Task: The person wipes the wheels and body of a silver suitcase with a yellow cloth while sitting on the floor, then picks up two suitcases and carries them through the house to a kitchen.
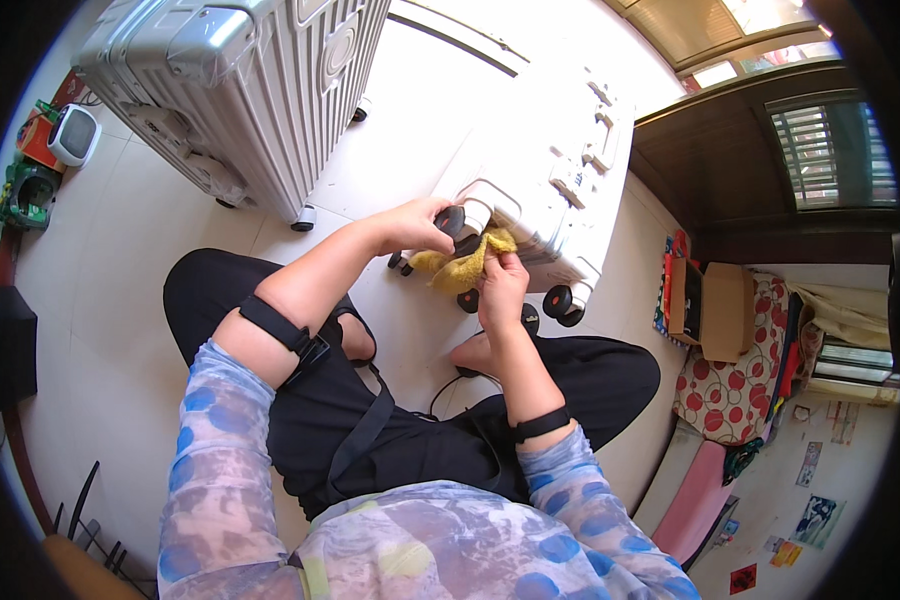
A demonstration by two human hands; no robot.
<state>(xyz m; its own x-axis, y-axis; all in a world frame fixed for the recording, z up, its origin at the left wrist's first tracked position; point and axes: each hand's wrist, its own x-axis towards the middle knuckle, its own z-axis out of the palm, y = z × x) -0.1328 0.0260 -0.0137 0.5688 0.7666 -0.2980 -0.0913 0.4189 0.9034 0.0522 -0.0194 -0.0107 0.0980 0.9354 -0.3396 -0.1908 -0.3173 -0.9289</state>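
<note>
A white hard-shell suitcase [536, 214] lies on its side before me, its wheeled end towards my knees. My left hand [420, 226] grips a black caster wheel [450, 220] at its near left corner. Pinched in the fingers of my right hand [504, 289] is a yellow fluffy cloth [461, 271], which hangs beside and below that wheel. Part of the wheel's fork is hidden by the cloth and fingers. Another pair of black casters [559, 301] sticks out at the right corner. Latches and a combination lock [568, 180] line the suitcase's upper side.
A silver ribbed suitcase [262, 112], partly wrapped in clear film, stands upright at the left. A white appliance [75, 135] sits by the left wall. An opened cardboard box [724, 311] rests on a dotted cushion [731, 397] at the right. Pale tiles [120, 315] cover the floor.
</note>
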